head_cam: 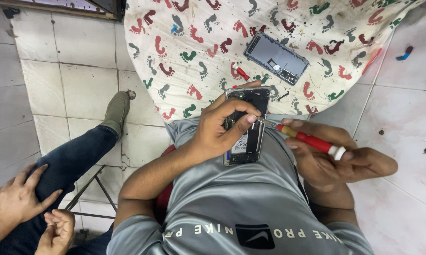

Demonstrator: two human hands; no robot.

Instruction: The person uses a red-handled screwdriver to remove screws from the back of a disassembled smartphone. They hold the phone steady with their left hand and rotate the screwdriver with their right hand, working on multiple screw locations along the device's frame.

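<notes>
The opened phone (246,126) lies with its back off, held against the person's grey shirt (232,198), just near of the cloth's edge. Its insides show: dark parts at the far end, a pale battery label lower down. It looks light and stiff, but fragile where the parts are bare, so the metal side rails seem the safest places to hold it.

The left hand (220,130) grasps the phone, thumb and fingers curled over its far half. The right hand (336,158) is clenched round a red screwdriver (307,140), whose tip touches the phone's right edge.

Farther off, on the footprint-patterned cloth (184,28), lie the phone's grey back cover (276,57) and a small red tool (241,72). At the near left, another person's hands (29,212) rest by a blue-jeaned leg (76,156) on the tiled floor (52,71).
</notes>
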